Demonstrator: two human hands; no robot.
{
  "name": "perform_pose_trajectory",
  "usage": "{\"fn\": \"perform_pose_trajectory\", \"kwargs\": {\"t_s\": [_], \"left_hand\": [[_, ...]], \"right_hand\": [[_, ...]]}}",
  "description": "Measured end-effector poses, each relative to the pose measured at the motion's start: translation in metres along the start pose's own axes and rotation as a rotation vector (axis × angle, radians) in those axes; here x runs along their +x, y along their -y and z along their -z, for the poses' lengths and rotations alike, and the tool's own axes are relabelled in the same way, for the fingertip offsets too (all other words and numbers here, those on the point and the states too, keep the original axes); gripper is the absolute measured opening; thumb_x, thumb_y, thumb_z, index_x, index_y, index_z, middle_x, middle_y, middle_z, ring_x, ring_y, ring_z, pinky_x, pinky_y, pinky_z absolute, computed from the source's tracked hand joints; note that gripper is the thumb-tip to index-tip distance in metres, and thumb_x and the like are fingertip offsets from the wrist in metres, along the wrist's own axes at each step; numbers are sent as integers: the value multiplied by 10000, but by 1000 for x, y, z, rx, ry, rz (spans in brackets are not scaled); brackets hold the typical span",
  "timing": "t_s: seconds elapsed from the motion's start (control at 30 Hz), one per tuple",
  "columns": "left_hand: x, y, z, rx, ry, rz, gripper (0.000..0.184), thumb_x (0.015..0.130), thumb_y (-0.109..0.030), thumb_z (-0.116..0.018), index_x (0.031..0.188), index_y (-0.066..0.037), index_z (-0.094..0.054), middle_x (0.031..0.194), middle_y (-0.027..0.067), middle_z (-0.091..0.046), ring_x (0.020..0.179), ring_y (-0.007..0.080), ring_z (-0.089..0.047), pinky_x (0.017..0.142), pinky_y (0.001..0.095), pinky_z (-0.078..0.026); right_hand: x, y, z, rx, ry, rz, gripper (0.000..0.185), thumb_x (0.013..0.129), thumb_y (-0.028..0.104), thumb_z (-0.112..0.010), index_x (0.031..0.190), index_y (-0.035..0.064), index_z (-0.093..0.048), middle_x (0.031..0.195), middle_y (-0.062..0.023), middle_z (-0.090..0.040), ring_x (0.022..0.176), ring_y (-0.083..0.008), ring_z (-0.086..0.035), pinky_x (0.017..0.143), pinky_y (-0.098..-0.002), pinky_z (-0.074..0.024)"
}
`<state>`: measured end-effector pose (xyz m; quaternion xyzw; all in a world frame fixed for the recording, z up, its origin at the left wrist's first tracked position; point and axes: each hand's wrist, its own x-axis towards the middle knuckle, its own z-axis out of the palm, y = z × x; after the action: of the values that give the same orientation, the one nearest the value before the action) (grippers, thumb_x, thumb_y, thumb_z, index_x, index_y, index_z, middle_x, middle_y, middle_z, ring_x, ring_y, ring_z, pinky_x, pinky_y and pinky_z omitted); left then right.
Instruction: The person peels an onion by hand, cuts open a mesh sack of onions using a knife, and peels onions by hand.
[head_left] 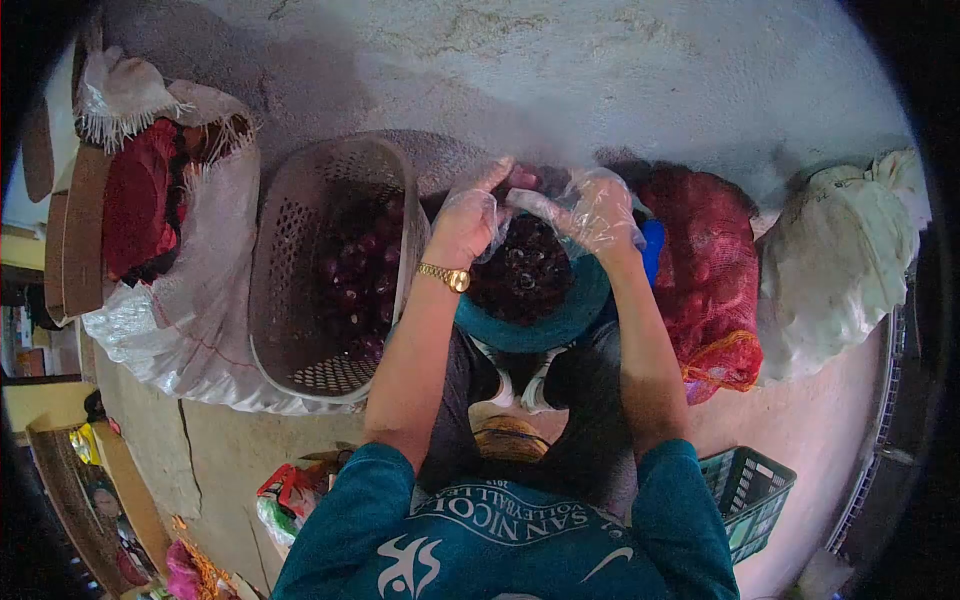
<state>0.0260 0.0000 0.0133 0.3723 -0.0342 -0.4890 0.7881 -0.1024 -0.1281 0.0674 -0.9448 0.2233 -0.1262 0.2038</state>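
Note:
Both my hands wear clear plastic gloves and meet above a teal basin (592, 295). My left hand (474, 218), with a gold watch on its wrist, is closed on a reddish-purple onion (523, 178). From the other side, my right hand (600, 212) is closed with its fingers reaching to the same onion; the loose plastic partly hides its fingertips. Dark onion skins (520, 272) fill the basin between my knees. To the left, a grey perforated plastic basket (282, 250) holds many purple onions (358, 265).
A red mesh sack (705, 270) of onions lies to the right, beside a white woven sack (835, 270). At left, another white sack (200, 290) stands by a cardboard piece (80, 235). A green crate (750, 500) sits at lower right. A rough wall (560, 70) rises ahead.

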Motion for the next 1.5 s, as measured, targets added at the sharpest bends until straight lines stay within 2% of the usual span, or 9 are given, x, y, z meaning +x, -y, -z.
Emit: {"fn": "perform_pose_trajectory", "kwargs": {"t_s": [0.3,0.37,0.67,0.77,0.9,0.97,1.07,1.13,1.5], "left_hand": [[0,5,-2,-16,49,4,204,879,-146,-619,1053,-44,-593,984,87,-635,893,199,-626,782,348,-531],[1,6,-1,-20,42,1,219,880,-143,-618,1073,-43,-589,997,80,-635,910,196,-621,790,350,-530],[-5,0,-6,-97,22,30,209,882,-144,-620,1058,-33,-598,1013,66,-629,914,184,-618,781,333,-553],[-1,1,3,-70,3,45,215,863,-110,-630,1069,-52,-613,1009,44,-641,915,164,-613,776,332,-535],[5,4,15,28,-20,63,238,837,-84,-648,1074,-72,-635,992,21,-659,895,135,-617,744,320,-519],[2,4,10,15,6,49,228,831,-89,-657,1058,-67,-642,977,22,-663,874,134,-622,733,321,-520],[0,2,7,22,20,44,216,822,-91,-670,1034,-53,-646,972,32,-664,855,135,-626,721,320,-524],[1,2,7,42,9,55,215,819,-89,-673,1027,-44,-643,982,42,-662,856,137,-626,721,318,-526],[0,-15,11,-252,-161,-53,203,846,-172,-674,989,-47,-604,987,85,-597,944,250,-583,839,478,-529]], "right_hand": [[5,-4,-5,41,31,-102,827,607,788,-592,799,-14,-667,740,-214,-655,792,-356,-658,735,-443,-499],[6,-9,-10,-56,50,-71,656,711,655,-622,793,5,-658,786,-202,-654,812,-362,-637,727,-438,-487],[1,-23,-18,-61,37,94,490,757,506,-621,873,32,-668,803,-188,-655,789,-360,-632,710,-433,-494],[6,-27,-20,-74,111,138,623,786,634,-538,776,26,-671,712,-196,-642,739,-369,-644,677,-446,-506],[-3,-15,-5,-36,33,204,591,813,612,-519,786,43,-677,693,-190,-637,728,-362,-643,671,-447,-505],[-3,-15,-2,-94,156,174,416,791,430,-595,897,34,-666,854,-188,-654,791,-359,-617,716,-442,-486],[-1,-25,-16,-62,13,262,575,813,604,-520,787,53,-682,675,-184,-634,705,-359,-639,658,-444,-505],[0,-12,-5,-91,139,244,562,807,598,-530,800,57,-684,696,-181,-639,718,-355,-640,669,-445,-505],[-4,-29,-24,-96,125,219,486,791,560,-561,811,92,-693,741,-161,-642,769,-354,-631,711,-439,-499]]}}
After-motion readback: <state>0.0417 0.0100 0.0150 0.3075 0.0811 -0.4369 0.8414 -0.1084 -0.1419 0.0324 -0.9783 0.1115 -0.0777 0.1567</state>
